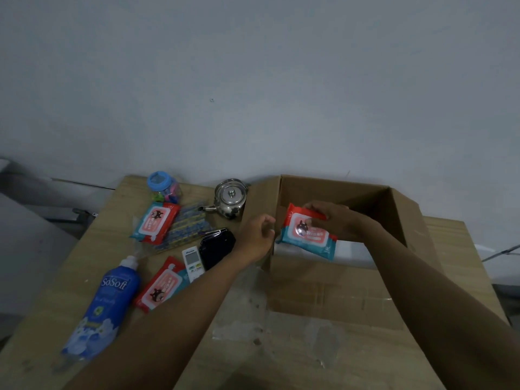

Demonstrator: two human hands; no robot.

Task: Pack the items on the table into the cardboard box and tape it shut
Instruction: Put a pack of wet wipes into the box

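Cardboard box [323, 291] sits open on the right of the table [84, 249]; right hand [334, 220] grips a wipes pack [306, 235] by its top end, over the opening; left hand [257, 237] loosely curled, empty, just beside the pack; pack looks light, soft, slick film, so hold the edges; steel kettle [230, 199], SoSoft bottle [104, 302], remote [192, 263] wait left; raised left flap [260, 201] is in the way.
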